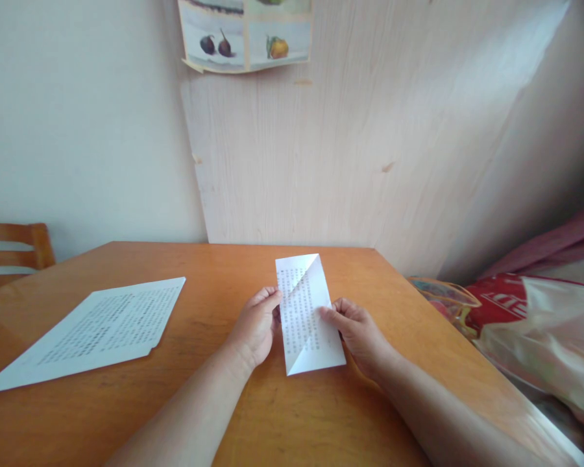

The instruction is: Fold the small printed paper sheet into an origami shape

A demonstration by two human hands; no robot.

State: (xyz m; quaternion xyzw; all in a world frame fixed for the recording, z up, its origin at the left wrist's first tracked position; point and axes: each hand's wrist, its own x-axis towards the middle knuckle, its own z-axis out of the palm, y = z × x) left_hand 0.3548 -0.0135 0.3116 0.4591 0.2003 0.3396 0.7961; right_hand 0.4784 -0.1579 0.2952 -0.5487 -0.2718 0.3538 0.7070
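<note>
A folded sheet of printed paper (pixel 302 324) is held up over the table, a tall narrow shape with diagonal folds near its top and bottom ends. My left hand (pixel 259 324) pinches its left edge, thumb on the front face and the other fingers partly hidden behind. On the opposite edge, my right hand (pixel 357 331) grips it the same way, with the thumb lying over the print. Rows of small characters run across the paper, too small to read.
Flat on the left of the wooden table (pixel 214 272) lies a stack of printed sheets (pixel 111 324). A wooden chair (pixel 41 246) stands beyond the left edge. Plastic bags (pixel 540 337) and a red bag (pixel 499 301) sit past the right edge. A fruit poster (pixel 246 39) hangs on the wall.
</note>
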